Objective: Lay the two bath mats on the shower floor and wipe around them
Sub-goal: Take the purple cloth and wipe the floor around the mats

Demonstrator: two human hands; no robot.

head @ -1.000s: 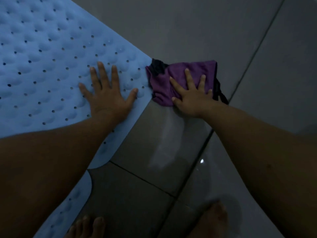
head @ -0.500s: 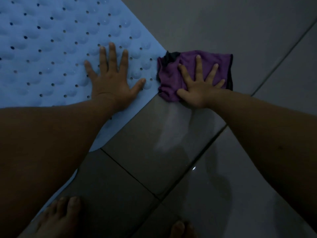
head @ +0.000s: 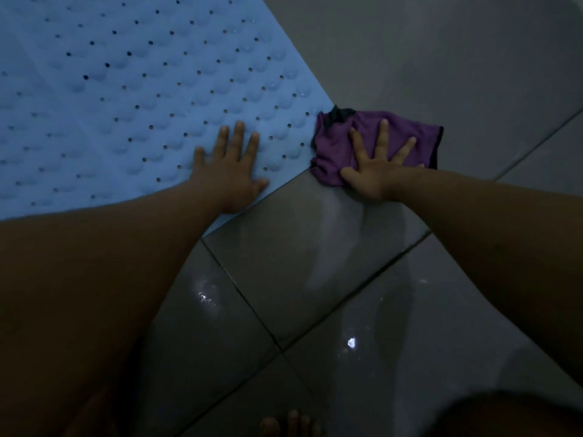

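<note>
Plainly the wiping step is in hand — a blue bath mat (head: 132, 99) lies flat on the grey tiled shower floor (head: 315, 272), and only this one mat shows, so whether the second is laid cannot be told. The left hand (head: 228, 171) rests palm-down on the mat near its corner, its grip wide and holding nothing, fingers spread as if to pin the mat in place. The right hand (head: 378, 165) presses flat on a purple cloth (head: 334, 146) that touches the mat's corner; the fingers are splayed over the cloth rather than closed around it. Below the cloth the tile carries a pale wet streak (head: 325, 241), and glints of water sit on the tiles nearer the person's toes (head: 291, 424). The next move, I judge, calls for sliding the cloth along the mat's far edge — round the corner — with steady downward pressure, while the left hand keeps the mat from creeping on the slick floor.
</note>
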